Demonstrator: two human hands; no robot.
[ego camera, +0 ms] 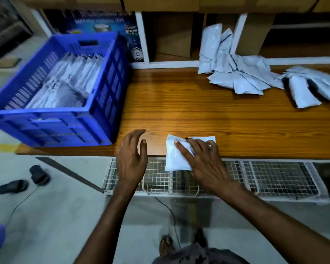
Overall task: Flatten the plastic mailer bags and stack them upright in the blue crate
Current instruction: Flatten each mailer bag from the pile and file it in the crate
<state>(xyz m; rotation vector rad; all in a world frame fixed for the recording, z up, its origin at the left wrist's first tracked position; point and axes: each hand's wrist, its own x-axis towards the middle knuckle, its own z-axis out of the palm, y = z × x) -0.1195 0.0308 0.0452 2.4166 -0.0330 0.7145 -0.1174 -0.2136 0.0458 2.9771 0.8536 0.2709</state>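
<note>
Right hand [202,161]: laid palm-down on a small white plastic mailer bag [172,159], with fingers straight and spread; pressing, not gripping.
Left hand [131,155]: open, with relaxed, slightly bent fingers; held over the near edge of the brown wood-grain counter [198,111], just beside the bag, not touching it and holding nothing.
Bag under hand: at the near edge of the counter, partly overhanging it; creased under the fingers, so judged not yet fully flat.
Blue slatted plastic crate [46,113]: at the left end of the counter, well apart from the bag under hand.
Crate contents [74,73]: rows of white bags on edge towards the far side, looser ones lying towards the near side; exact count blurred.
Unsorted white bags [240,77]: heaped at the far right of the counter, some leaning on the white shelf frame behind; a smaller heap [309,86] at the right edge.
Done so far: judged well under way, with a good part of the crate filled.
Left to do: finish flattening this bag, stand it in the crate, then work through both heaps.
Arm pose: both forearms extended forward from the bottom of the view; right wrist angled inward over the bag, left wrist raised towards the crate side.
</note>
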